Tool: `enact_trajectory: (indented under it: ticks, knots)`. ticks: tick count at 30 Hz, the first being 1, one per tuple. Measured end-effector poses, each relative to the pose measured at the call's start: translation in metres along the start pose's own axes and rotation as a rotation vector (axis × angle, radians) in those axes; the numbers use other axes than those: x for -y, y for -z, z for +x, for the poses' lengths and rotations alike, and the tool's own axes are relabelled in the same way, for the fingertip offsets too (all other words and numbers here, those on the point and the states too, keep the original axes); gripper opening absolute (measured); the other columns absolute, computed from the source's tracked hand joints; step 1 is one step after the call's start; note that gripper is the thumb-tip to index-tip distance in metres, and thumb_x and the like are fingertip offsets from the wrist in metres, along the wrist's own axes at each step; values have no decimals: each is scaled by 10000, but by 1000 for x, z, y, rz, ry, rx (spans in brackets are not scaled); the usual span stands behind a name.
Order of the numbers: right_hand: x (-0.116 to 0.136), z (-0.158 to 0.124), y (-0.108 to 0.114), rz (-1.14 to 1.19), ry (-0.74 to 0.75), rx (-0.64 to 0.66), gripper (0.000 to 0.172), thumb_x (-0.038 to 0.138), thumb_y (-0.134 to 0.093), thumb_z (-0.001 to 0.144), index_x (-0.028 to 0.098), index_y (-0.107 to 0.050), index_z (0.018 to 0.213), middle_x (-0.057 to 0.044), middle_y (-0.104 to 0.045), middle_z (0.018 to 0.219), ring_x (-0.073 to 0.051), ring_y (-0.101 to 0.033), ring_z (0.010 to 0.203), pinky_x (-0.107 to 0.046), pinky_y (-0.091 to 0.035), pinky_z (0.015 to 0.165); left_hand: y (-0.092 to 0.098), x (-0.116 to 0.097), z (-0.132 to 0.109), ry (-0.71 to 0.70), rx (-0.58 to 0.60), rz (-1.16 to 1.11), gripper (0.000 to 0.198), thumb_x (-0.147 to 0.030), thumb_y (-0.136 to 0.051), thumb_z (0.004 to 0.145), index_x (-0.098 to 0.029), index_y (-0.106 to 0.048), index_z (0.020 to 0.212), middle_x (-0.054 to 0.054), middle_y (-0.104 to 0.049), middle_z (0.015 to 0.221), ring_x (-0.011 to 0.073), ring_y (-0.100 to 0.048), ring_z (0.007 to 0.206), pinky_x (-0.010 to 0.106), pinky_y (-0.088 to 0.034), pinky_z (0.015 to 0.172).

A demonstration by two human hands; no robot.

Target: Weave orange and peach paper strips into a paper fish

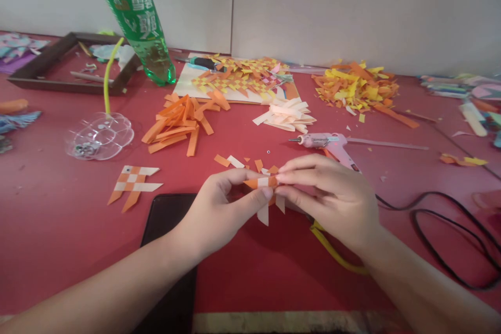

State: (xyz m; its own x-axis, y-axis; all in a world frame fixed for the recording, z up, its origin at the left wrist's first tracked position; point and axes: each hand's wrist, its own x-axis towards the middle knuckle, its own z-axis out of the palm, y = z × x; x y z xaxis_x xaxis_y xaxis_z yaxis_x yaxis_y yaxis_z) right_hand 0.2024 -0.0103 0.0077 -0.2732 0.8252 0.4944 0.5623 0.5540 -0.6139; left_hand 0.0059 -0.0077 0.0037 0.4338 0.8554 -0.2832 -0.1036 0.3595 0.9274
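Observation:
Between my two hands is a small piece woven from orange and cream paper strips [263, 182], with pale strip ends hanging below it. My left hand [225, 206] pinches its left side between thumb and fingers. On the right side, the fingertips and thumb of my right hand [332, 193] close on the same weave, hiding part of it. A finished-looking woven paper fish [132, 183] in orange and cream, with a dark eye, lies flat to the left. Just behind my hands are loose strip offcuts [235, 162] and a tiny googly eye [268, 152].
Behind lie orange strips [176, 125], cream strips [287, 114] and a heap of yellow-orange scraps [356, 88]. A pink glue gun [324, 140] rests right of centre, its black cord [418, 219] looping rightward. A tall green bottle [136, 21], clear palette [117, 133] and black phone-like slab [166, 292] stand left.

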Motion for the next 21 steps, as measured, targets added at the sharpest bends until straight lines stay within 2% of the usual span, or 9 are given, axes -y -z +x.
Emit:
enact_trajectory:
  ticks: [3,6,8,11,13,17,21]
  knots:
    - [2,2,2,-80,70,-6,149,200,-742,807,295,-741,922,-22,-733,915,-153,-692,744,-285,-592,676,0,0,0,-9,12,-7,129,-312,-667,873,-200,-721,838,-4,-717,738,131,-651,721,241,-510,755]
    - [1,0,0,-47,49,-5,171,207,-750,796,305,-734,935,-17,-730,913,-165,-696,762,-302,-595,693,0,0,0,-16,-4,2,128,-311,-676,868,-196,-715,828,-4,-712,740,129,-646,709,240,-512,738]
    - [0,-3,-2,85,-28,-4,243,200,-755,789,307,-711,1003,-10,-711,922,-155,-691,759,-306,-596,709,-1,0,-1,-26,-7,2,113,-297,-676,870,-192,-712,851,-4,-712,739,127,-646,705,241,-515,737]
    - [1,-7,-3,391,-222,10,328,209,-704,833,305,-637,1140,-12,-677,962,-139,-679,735,-289,-594,645,-1,1,-1,-42,9,-17,114,-288,-663,883,-183,-707,895,0,-714,714,133,-662,702,256,-528,756]
    - [3,-9,-3,503,-301,28,251,231,-645,878,272,-625,1125,-24,-674,917,-140,-671,716,-276,-584,605,-1,0,-2,-49,9,-21,111,-284,-664,883,-181,-705,893,3,-718,726,138,-676,703,261,-539,753]
    - [5,-7,-2,450,-290,66,49,232,-604,905,225,-644,932,-21,-665,795,-120,-626,636,-251,-555,576,-2,0,-4,-86,-7,2,90,-266,-668,878,-188,-713,881,7,-733,778,142,-693,709,261,-557,742]
    - [6,-5,-2,403,-258,69,45,178,-632,862,216,-638,885,-16,-646,828,-98,-587,595,-224,-492,493,-3,1,-5,-128,-22,67,99,-277,-678,870,-186,-716,882,13,-729,749,158,-699,722,280,-566,758]
